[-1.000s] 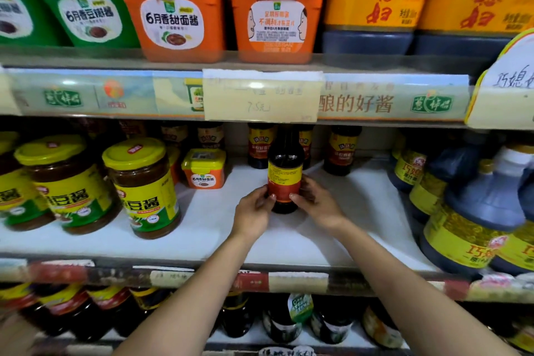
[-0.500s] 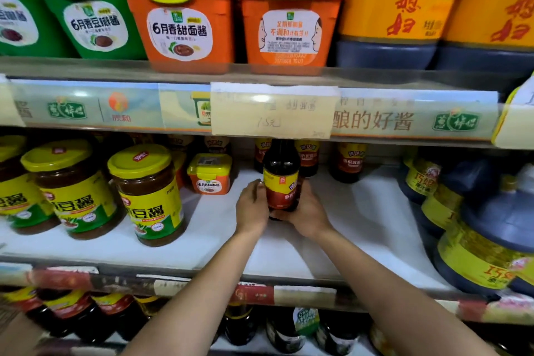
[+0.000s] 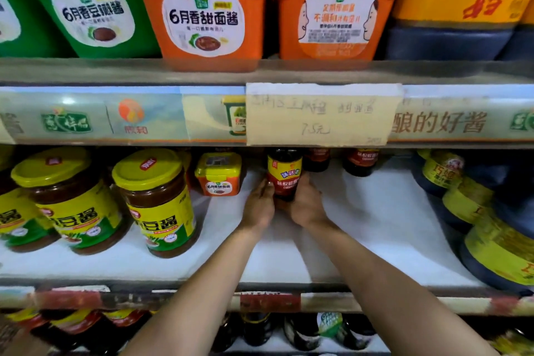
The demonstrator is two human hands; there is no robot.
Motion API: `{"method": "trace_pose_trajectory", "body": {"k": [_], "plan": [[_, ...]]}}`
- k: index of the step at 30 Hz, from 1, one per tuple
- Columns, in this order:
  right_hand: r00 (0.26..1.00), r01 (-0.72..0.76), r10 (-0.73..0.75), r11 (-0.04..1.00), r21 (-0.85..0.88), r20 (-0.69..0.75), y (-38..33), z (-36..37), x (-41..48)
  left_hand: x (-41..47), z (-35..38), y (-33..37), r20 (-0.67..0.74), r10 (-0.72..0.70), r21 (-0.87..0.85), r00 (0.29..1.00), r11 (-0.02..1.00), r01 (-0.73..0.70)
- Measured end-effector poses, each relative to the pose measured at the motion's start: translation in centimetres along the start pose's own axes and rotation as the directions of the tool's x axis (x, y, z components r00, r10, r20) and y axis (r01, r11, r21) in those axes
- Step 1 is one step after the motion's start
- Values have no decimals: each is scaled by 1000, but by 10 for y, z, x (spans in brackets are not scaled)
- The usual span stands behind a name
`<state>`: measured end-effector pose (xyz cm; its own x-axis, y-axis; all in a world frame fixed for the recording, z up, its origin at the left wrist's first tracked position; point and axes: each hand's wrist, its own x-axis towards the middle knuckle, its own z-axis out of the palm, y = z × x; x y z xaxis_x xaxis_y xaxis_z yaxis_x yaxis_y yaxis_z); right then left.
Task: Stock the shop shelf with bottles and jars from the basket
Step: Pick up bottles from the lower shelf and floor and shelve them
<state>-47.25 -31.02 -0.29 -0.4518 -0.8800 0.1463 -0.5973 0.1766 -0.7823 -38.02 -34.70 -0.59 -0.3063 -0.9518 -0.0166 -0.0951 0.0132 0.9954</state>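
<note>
A dark sauce bottle (image 3: 284,175) with a yellow and red label stands upright on the white middle shelf (image 3: 375,225), its top hidden behind the shelf edge above. My left hand (image 3: 258,205) touches its left side and my right hand (image 3: 306,205) wraps round its lower right side. Two similar dark bottles (image 3: 359,162) stand behind it, further back on the shelf. The basket is out of view.
Two yellow-lidded bean paste jars (image 3: 156,202) and a small orange tub (image 3: 218,173) stand left of the bottle. Large soy sauce jugs (image 3: 491,240) fill the right end. A paper price tag (image 3: 320,114) hangs from the upper shelf. More bottles sit on the shelf below.
Both hands have pushed the bottle further back on the shelf, toward the rear row. The camera has moved closer to the shelf.
</note>
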Motion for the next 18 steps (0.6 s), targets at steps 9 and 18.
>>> {"method": "trace_pose_trajectory", "body": {"k": [9, 18], "plan": [[995, -34, 38, 999, 40, -87, -5, 11, -2, 5, -9, -11, -31, 21, -18, 999, 1000, -21], [1000, 18, -18, 999, 33, -2, -6, 6, -12, -4, -13, -10, -123, -51, -35, 991, 998, 47]]}}
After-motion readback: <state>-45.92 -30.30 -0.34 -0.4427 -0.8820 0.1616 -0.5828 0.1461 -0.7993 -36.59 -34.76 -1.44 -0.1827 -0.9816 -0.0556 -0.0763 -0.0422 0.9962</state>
